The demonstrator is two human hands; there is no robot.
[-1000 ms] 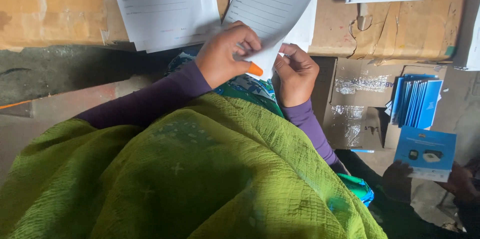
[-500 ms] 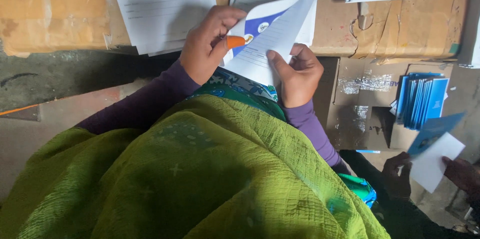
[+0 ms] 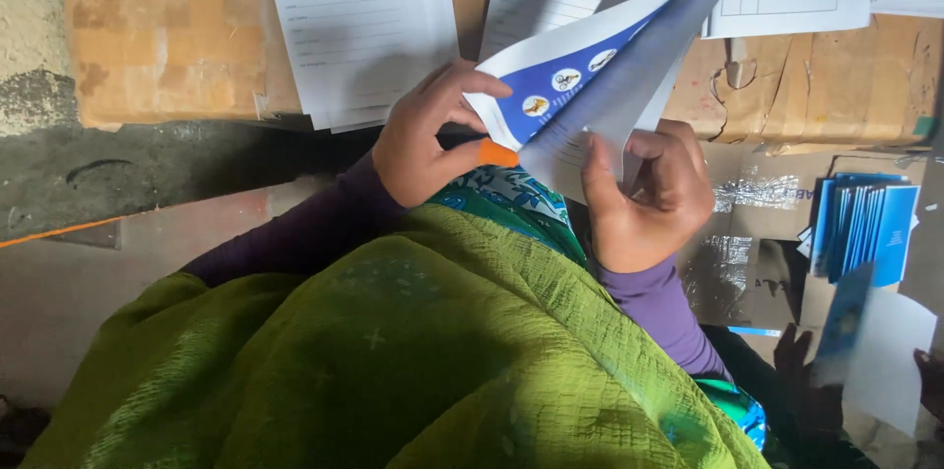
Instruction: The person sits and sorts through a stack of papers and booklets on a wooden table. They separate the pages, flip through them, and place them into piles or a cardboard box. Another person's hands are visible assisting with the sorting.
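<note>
Midway through a fold — a printed sheet held between both hands above the lap.

Judged from the bend, the folding step is in hand: the left hand pinches the lower left corner, its thumb capped in an orange finger cover, while the right hand curls closed around the lower edge, fingers gripping the paper. A clean crease would next call for the two edges to be lined up and pressed flat. The sheet is white outside, blue inside with small round pictures, and rises toward the upper right over lined forms lying on a cardboard surface — a stack of blue leaflets stands well apart at right.
</note>
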